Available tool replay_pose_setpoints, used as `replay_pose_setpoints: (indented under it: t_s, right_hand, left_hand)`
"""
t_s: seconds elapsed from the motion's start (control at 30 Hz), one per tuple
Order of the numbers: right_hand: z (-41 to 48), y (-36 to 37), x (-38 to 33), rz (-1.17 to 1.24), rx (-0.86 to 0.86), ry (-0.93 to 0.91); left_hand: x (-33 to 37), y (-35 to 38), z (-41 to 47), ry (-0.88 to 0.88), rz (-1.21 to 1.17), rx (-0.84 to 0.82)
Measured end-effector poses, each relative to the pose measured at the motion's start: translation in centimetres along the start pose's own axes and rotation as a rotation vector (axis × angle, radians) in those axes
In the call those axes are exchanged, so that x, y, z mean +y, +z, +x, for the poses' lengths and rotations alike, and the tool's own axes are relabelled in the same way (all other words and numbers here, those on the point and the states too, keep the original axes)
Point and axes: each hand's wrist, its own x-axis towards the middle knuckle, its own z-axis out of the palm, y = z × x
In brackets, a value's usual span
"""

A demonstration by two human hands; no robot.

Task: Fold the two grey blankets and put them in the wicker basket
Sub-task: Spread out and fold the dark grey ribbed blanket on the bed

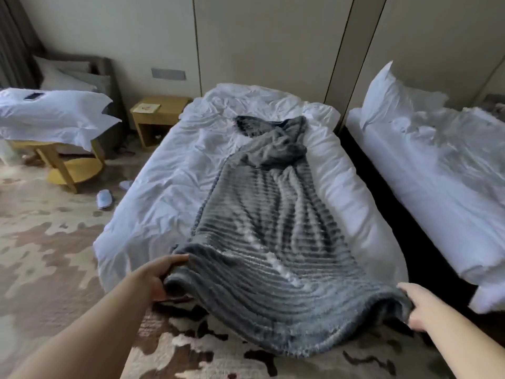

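Note:
A ribbed grey blanket [262, 231] lies lengthwise down the middle bed [169, 176], bunched and darker at its far end near the headboard. Its near edge hangs off the foot of the bed, lifted between my hands. My left hand [161, 277] grips the near left corner. My right hand [418, 307] grips the near right corner. Only one grey blanket shows for certain, and no wicker basket is in view.
A second bed [426, 170] with a white pillow [393, 97] stands to the right across a dark gap. On the left are a yellow round table [68, 165] carrying pillows, a yellow nightstand [155, 119], slippers [105, 199] and a patterned carpet [46, 242].

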Motion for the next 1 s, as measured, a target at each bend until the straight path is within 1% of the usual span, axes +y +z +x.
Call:
replay_pose_setpoints:
  t_s: [0.03, 0.07, 0.1, 0.13, 0.17, 0.2, 0.23, 0.27, 0.3, 0.37, 0.4, 0.47, 0.57, 0.63, 0.73, 0.8, 0.87, 0.9, 1.0]
  right_hand:
    - [-0.5, -0.8, -0.3, 0.010, -0.015, -0.007]
    - [-1.3, -1.5, -0.7, 0.045, -0.074, -0.040]
    - [-2.0, -1.9, -1.2, 0.078, -0.163, -0.114]
    - [-2.2, -2.7, -1.8, 0.166, -0.262, -0.205]
    - [-2.2, -3.7, -2.1, 0.291, -0.389, -0.245]
    - [-2.7, -4.3, -2.0, 0.371, -0.423, -0.263]
    - [-2.9, -4.8, -1.8, 0.370, -0.455, -0.271]
    - [-3.0, -5.7, -1.1, 0.296, -0.455, -0.234]
    - [-3.1, -6.6, 0.4, 0.153, -0.331, -0.166]
    - [-2.5, -8.1, 3.4, -0.104, 0.053, -0.060]
    - [-2.5, -8.4, 4.5, -0.138, 0.158, -0.026]
    - [-2.8, -8.5, 6.1, -0.129, 0.229, 0.013]
    - [-5.0, -7.4, 7.9, -0.094, 0.221, 0.072]
    - [-5.7, -6.4, 9.0, -0.095, 0.222, 0.090]
    - [-6.1, -5.4, 10.1, 0.009, 0.209, 0.075]
    - [-6.6, -4.8, 10.3, 0.178, 0.164, 0.028]
    - [-7.1, -4.3, 10.0, 0.343, 0.154, -0.032]
    - [-7.2, -4.1, 9.8, 0.398, 0.154, -0.074]
    - [-7.1, -3.4, 9.0, 0.465, 0.156, -0.176]
  left_hand:
    - [-0.5, -0.1, -0.3, 0.029, -0.046, -0.007]
    - [-1.0, -0.3, -0.6, 0.068, -0.099, -0.004]
    - [-1.4, -0.5, -0.9, 0.113, -0.141, 0.010]
    - [-1.8, -0.7, -1.1, 0.160, -0.171, 0.022]
    - [-2.4, -0.9, -1.2, 0.204, -0.199, 0.027]
    - [-3.2, -1.2, -1.2, 0.225, -0.233, 0.038]
    - [-4.0, -1.3, -1.0, 0.220, -0.253, 0.058]
    - [-4.9, -1.5, -1.0, 0.193, -0.239, 0.085]
    - [-6.0, -1.6, -1.0, 0.153, -0.199, 0.107]
    - [-7.9, -2.2, -1.1, 0.069, -0.099, 0.127]
    - [-8.5, -2.7, -1.3, 0.034, -0.069, 0.123]
    - [-9.4, -3.8, -1.8, -0.037, -0.017, 0.110]
    - [-10.2, -5.2, -2.6, -0.087, 0.051, 0.077]
    - [-10.9, -5.9, -3.1, -0.060, 0.082, 0.054]
    - [-11.7, -6.8, -3.3, 0.026, -0.007, -0.029]
    - [-11.9, -7.5, -3.4, 0.076, -0.035, -0.062]
    - [-11.6, -8.0, -3.4, 0.110, -0.035, -0.053]
    - [-11.3, -8.2, -3.3, 0.123, -0.046, -0.039]
    - [-10.1, -8.1, -2.5, 0.145, -0.138, -0.003]
